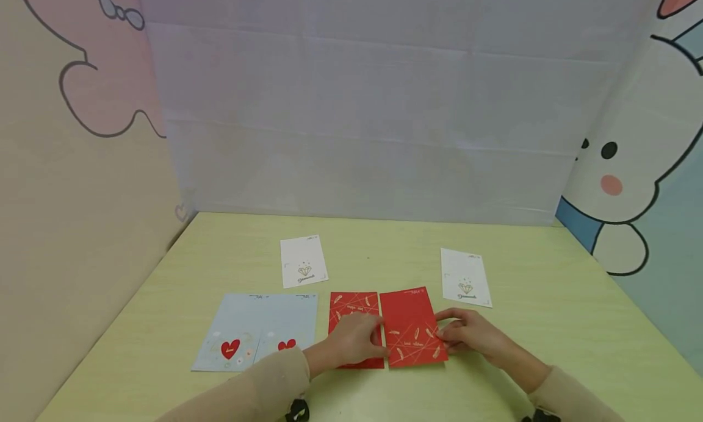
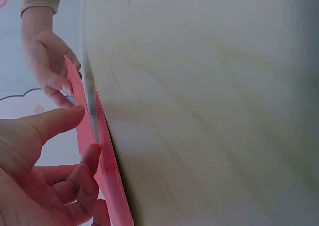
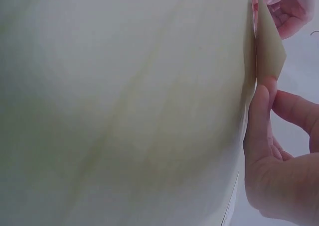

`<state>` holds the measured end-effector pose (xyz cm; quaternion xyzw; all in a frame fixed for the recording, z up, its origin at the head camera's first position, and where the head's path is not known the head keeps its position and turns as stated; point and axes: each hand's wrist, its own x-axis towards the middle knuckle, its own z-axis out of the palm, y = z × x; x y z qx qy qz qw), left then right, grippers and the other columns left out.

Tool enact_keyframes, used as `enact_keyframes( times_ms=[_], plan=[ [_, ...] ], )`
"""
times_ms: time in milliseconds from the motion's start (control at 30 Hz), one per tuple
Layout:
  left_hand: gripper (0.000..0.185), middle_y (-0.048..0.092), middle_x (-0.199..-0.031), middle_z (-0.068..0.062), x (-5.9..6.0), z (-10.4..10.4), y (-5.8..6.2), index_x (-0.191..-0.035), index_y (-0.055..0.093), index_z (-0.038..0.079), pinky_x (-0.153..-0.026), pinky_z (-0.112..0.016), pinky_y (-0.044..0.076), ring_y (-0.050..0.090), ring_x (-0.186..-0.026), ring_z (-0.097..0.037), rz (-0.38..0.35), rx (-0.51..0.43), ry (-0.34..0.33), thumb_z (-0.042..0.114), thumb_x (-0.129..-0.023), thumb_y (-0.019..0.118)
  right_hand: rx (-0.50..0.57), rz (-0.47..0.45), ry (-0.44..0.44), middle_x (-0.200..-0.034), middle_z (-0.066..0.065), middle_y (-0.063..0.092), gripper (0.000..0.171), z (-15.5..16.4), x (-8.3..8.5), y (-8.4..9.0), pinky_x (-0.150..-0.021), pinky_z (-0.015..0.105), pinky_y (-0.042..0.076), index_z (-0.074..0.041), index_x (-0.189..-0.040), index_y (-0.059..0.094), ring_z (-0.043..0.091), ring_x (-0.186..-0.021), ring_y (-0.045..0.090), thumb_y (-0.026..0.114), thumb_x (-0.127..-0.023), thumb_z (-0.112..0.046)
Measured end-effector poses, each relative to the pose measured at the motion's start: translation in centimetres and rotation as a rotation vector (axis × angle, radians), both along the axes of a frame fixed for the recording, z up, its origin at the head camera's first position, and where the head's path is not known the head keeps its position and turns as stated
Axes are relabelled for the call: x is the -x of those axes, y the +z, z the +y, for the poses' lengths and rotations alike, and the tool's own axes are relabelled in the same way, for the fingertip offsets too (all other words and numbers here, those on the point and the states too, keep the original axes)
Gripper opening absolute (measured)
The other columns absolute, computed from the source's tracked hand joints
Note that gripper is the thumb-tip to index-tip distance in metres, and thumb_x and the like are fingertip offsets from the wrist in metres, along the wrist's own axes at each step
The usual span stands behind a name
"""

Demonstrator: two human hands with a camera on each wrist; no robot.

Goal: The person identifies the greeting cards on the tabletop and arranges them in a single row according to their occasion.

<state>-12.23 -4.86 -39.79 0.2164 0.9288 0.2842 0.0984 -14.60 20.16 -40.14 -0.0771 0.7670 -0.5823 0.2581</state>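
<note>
Two red cards with gold line and feather patterns lie side by side at the front middle of the table. My right hand [image 1: 472,336] pinches the right-hand red card [image 1: 409,324] by its right edge, and its pale underside shows raised off the table in the right wrist view. My left hand [image 1: 354,339] lies over the left-hand red card [image 1: 340,303], partly hiding it. The left thumb and fingertips are spread, right at the neighbouring edges of the two cards. In the left wrist view, the right-hand card [image 2: 82,106] tilts up from the tabletop.
A pair of adjoining light-blue cards [image 1: 274,324] with red hearts lies to the left, partly behind the left forearm. Farther back are two white cards with diamond drawings, one left [image 1: 299,254] and one right [image 1: 461,269]. A white sheet [image 1: 373,123] hangs behind the table.
</note>
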Motion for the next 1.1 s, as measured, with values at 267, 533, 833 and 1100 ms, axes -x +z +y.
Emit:
enact_keyframes(
  times_ms=[267,533,833,1100],
  plan=[
    [0.064,0.047,-0.066,0.010,0.2,0.1,-0.2,-0.121,0.052,0.005,-0.054,-0.020,0.036,0.042,-0.059,-0.005,0.021,0.071,-0.005,0.035,-0.069,0.074,-0.033,0.036,0.013,-0.075,0.008,0.061,0.039,-0.3,-0.1,-0.2,-0.061,0.032,0.051,0.013,-0.112,0.045,0.015,-0.063,0.058,0.061,-0.081,-0.006],
    [0.063,0.057,-0.095,0.005,0.4,0.0,-0.5,-0.119,0.053,0.006,-0.071,-0.026,0.042,0.048,-0.082,-0.008,0.034,0.104,-0.014,0.035,-0.068,0.075,-0.108,0.067,0.003,-0.073,0.008,0.059,0.035,-0.7,-0.1,-0.5,-0.060,0.033,0.051,0.010,-0.109,0.048,0.017,-0.062,0.058,0.062,-0.081,-0.006],
    [0.063,0.057,-0.101,0.003,0.4,0.2,-0.7,-0.120,0.053,0.007,-0.077,-0.029,0.042,0.049,-0.088,-0.011,0.047,0.102,-0.026,0.035,-0.068,0.074,-0.159,0.113,0.009,-0.070,0.008,0.059,0.033,-1.0,-0.2,-0.2,-0.057,0.033,0.050,0.008,-0.105,0.049,0.021,-0.061,0.060,0.064,-0.080,-0.008],
    [0.063,0.056,-0.107,0.001,0.4,0.1,-0.7,-0.120,0.052,0.007,-0.082,-0.033,0.041,0.050,-0.097,-0.015,0.042,0.105,-0.023,0.035,-0.068,0.074,-0.220,0.137,-0.013,-0.069,0.007,0.057,0.036,-1.3,-0.1,-0.1,-0.056,0.032,0.050,0.005,-0.107,0.050,0.022,-0.061,0.060,0.066,-0.078,-0.010]
  ],
)
